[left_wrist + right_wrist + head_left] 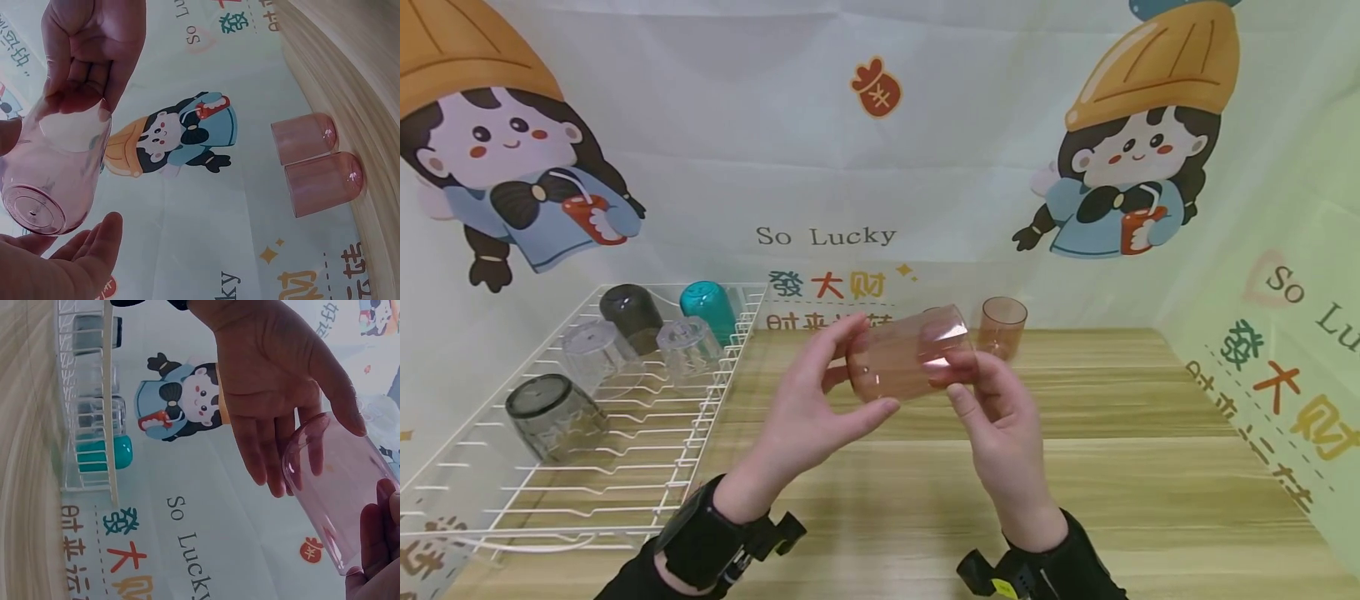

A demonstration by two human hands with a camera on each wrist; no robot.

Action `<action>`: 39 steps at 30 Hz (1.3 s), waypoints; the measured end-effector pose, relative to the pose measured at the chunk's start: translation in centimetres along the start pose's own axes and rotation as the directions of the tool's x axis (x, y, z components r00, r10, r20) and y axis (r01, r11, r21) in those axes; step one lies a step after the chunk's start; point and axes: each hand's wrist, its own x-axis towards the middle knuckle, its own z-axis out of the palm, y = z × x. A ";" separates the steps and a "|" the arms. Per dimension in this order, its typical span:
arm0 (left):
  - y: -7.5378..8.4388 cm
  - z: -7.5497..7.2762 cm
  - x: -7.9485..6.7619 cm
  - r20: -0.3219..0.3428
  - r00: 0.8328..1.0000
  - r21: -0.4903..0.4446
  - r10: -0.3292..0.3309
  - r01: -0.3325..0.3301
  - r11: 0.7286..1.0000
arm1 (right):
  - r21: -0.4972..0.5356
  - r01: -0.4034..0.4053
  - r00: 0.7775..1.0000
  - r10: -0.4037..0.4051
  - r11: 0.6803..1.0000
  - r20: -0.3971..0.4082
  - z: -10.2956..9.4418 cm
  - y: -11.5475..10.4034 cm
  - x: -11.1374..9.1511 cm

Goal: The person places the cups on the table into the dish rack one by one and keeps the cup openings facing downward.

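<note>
A clear pink drinking glass [906, 354] lies tilted on its side in the air between both hands, its mouth toward the right. My right hand [1003, 417] pinches it at the rim end, thumb outside the wall. Around the base end, my left hand [812, 400] spreads thumb and fingers on opposite sides. In the right wrist view the left fingers [253, 450] are fairly straight, partly behind the glass [337, 494]. The round base [34, 209] faces the camera in the left wrist view.
To the left, a white wire rack [625, 471] holds several upside-down glasses, including a teal glass [709, 310] and a grey glass [553, 417]. Behind my hands, a pink glass [1003, 321] stands upright on the wooden table [1120, 467], beside another mostly hidden one. A printed cloth [820, 150] hangs behind.
</note>
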 end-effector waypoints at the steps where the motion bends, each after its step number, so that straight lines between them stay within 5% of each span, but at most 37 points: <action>1: 0.0 0.1 0.0 -0.004 1.000 -0.015 0.001 -0.001 1.000 | -0.004 -0.007 1.000 0.007 1.000 -0.003 0.0 0.0 0.0; 11: 0.0 0.4 0.0 -0.026 1.000 -0.091 0.008 -0.010 0.996 | -0.009 -0.033 0.999 0.033 0.999 -0.022 0.2 0.1 -0.2; 39: 0.6 -0.7 0.0 -0.062 0.998 -0.094 -0.017 0.011 0.995 | 0.044 -0.003 0.999 0.000 0.999 0.054 -1.0 0.1 0.1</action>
